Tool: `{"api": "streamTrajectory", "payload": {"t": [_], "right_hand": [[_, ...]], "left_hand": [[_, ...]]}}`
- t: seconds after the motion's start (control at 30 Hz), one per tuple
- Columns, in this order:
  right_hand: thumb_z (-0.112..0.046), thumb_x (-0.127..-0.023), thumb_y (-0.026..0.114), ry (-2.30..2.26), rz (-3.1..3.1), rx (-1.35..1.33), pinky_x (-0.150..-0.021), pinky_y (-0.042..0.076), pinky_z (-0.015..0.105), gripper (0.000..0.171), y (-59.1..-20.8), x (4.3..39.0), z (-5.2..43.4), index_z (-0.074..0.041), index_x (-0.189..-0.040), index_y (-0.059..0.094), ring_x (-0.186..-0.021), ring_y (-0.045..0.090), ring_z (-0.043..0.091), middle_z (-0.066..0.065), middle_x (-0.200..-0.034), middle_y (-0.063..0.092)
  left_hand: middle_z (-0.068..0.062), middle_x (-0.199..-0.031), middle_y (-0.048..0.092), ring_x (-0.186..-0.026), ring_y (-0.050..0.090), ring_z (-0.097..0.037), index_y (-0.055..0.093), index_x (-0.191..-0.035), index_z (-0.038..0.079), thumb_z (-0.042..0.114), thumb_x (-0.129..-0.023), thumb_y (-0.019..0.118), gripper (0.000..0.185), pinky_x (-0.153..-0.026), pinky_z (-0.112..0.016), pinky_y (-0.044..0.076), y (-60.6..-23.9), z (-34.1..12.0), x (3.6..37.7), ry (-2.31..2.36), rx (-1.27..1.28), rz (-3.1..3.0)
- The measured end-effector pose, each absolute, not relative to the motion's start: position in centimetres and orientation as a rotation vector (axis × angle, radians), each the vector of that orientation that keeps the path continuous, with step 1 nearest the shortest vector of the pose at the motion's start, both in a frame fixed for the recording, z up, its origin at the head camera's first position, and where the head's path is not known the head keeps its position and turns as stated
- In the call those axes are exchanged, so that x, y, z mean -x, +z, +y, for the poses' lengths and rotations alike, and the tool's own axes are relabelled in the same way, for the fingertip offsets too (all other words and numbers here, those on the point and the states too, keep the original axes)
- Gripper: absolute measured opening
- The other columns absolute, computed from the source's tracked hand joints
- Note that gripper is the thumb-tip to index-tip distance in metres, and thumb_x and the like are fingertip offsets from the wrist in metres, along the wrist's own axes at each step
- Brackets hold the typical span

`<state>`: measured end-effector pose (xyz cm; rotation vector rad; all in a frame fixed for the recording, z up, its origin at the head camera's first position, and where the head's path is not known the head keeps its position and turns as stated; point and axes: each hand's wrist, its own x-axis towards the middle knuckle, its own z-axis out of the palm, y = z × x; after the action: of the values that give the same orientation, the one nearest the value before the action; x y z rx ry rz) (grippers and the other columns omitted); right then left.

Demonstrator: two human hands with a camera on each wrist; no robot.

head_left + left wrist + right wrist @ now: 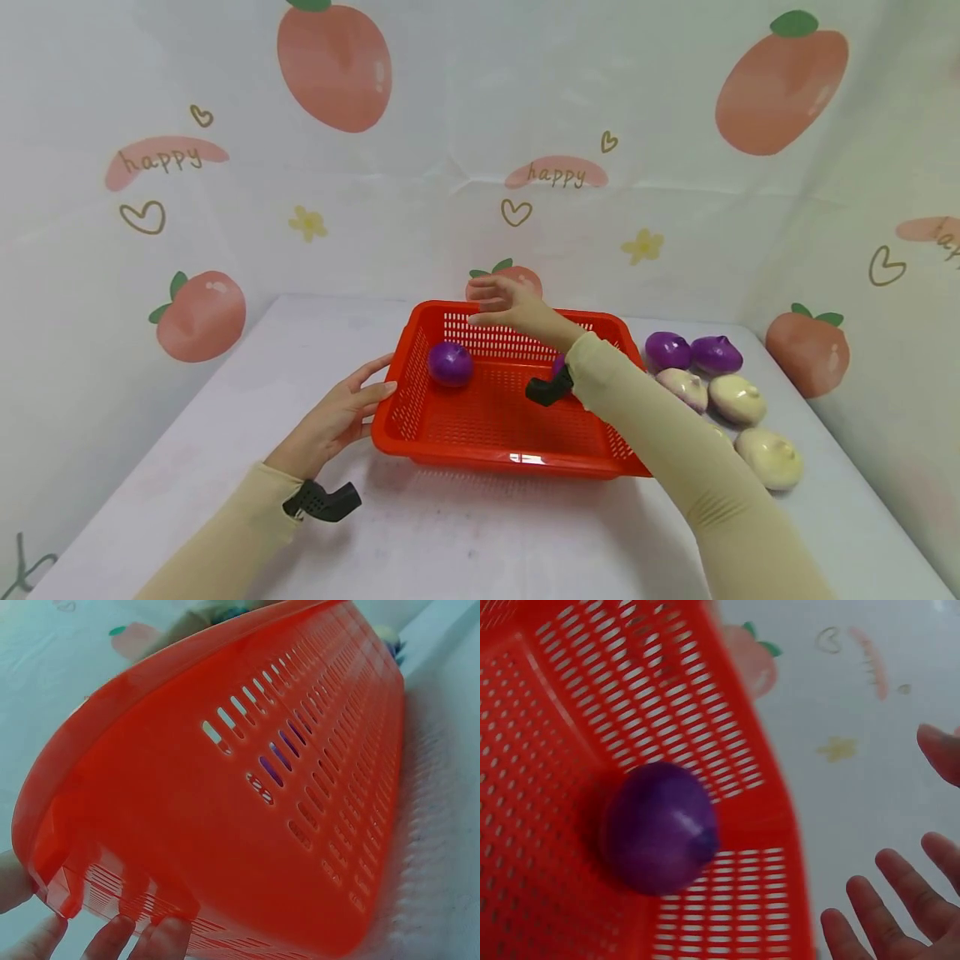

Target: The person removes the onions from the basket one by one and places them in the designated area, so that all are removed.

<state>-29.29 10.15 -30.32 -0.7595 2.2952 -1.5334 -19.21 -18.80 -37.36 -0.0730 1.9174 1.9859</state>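
Observation:
A red slotted basket (420, 417) sits on the white table. A purple onion (450, 364) lies in its far left corner, also seen as the purple onion (660, 827) against the basket wall (630, 690). My left hand (341, 412) rests with straight fingers against the basket's left wall (225, 825); its fingertips (112, 941) touch the lower edge. My right hand (510, 307) hovers spread and empty above the basket's far rim, its fingers (889, 919) apart. A second purple piece (558, 364) shows just behind my right wrist.
To the right of the basket lie two purple onions (667, 350) (716, 354) and several pale ones (737, 398) (770, 457). A peach-printed backdrop (480, 167) walls in the table on three sides.

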Motion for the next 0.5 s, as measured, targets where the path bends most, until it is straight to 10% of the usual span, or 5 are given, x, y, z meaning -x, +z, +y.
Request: {"api": "streamTrajectory", "payload": {"t": [0.5], "right_hand": [[-0.024, -0.082, 0.077, -1.18, 2.267, 0.582, -0.109, 0.041, 0.044, 0.077, -35.6, 30.8, 7.2, -0.015, -0.148, 0.037, -0.135, 0.043, 0.028, 0.01, -0.145, 0.045]], "left_hand": [[-0.015, -0.15, 0.037, -0.11, 0.061, -0.018, 0.025, -0.153, 0.03, 0.032, -0.095, 0.061, 0.069, -0.089, -0.042, 0.056, -37.5, -18.6, 19.4, 1.997, 0.108, 1.909]]}}
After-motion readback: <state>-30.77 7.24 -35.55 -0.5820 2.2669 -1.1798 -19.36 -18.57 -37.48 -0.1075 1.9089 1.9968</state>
